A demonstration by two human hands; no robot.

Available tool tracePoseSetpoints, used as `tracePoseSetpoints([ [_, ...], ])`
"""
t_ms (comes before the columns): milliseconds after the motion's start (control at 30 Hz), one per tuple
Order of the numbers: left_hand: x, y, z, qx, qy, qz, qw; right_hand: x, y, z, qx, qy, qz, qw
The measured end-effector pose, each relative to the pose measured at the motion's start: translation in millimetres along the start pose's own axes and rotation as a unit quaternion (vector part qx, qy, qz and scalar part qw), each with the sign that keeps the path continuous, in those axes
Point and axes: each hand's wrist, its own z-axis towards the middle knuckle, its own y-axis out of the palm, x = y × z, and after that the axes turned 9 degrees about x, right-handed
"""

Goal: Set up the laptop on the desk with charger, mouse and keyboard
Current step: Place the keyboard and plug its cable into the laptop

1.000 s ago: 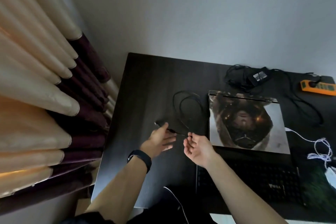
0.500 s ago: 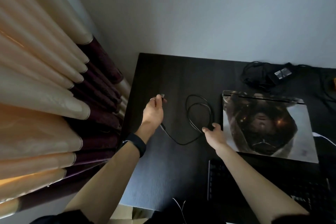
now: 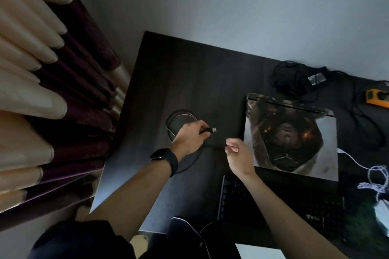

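My left hand [image 3: 190, 136] grips the USB plug [image 3: 213, 129] of a black cable [image 3: 173, 121], with the plug pointing right toward the closed laptop [image 3: 294, 139], whose lid bears a picture. The cable's loop lies on the dark desk [image 3: 189, 69] behind that hand. A strand runs to my right hand [image 3: 237, 153], whose curled fingers pinch it just left of the laptop. The black keyboard [image 3: 280, 208] lies in front of the laptop. The black charger brick [image 3: 314, 79] with its coiled lead sits behind the laptop.
An orange power strip [image 3: 376, 99] lies at the far right with black leads around it. A white cable [image 3: 376, 174] is bundled right of the laptop, above a pale object [image 3: 383, 211] at the frame's edge. Curtains [image 3: 52, 90] hang close along the desk's left side.
My left hand has swung the USB plug from the desk's left part to the right, toward the laptop. My right hand stays on the cable beside the laptop's left edge.
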Motion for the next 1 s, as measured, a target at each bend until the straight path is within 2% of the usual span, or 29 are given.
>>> tracePoseSetpoints([
  [167,-16,46,18,-0.048,0.084,0.072,0.993,34,-34,11,0.115,-0.086,-0.157,0.977],
  [300,-19,69,26,0.016,0.118,0.004,0.993,40,-41,26,0.109,-0.131,-0.188,0.967],
  [367,-24,72,24,0.045,0.105,-0.077,0.991,30,-37,29,0.099,-0.136,-0.148,0.975],
  [400,-26,71,20,0.037,0.066,-0.142,0.987,22,-35,28,0.092,-0.136,-0.110,0.980],
  [500,-36,58,11,-0.040,-0.033,-0.328,0.943,-10,-26,17,0.048,-0.127,-0.005,0.991],
  [567,-43,48,5,-0.075,-0.047,-0.350,0.933,-24,-21,10,0.013,-0.145,0.027,0.989],
  [667,-49,35,5,-0.071,-0.050,-0.365,0.927,-33,-17,7,-0.018,-0.149,0.046,0.988],
  [733,-50,32,6,-0.059,-0.038,-0.363,0.929,-36,-15,9,-0.039,-0.134,0.058,0.989],
  [800,-52,33,5,-0.015,-0.016,-0.306,0.952,-39,-13,10,-0.051,-0.119,0.074,0.989],
  [867,-54,36,2,0.050,0.043,-0.215,0.974,-43,-10,10,-0.044,-0.104,0.089,0.990],
  [1000,-58,45,-4,0.122,0.181,-0.124,0.968,-50,-6,6,-0.015,-0.117,0.095,0.988],
])
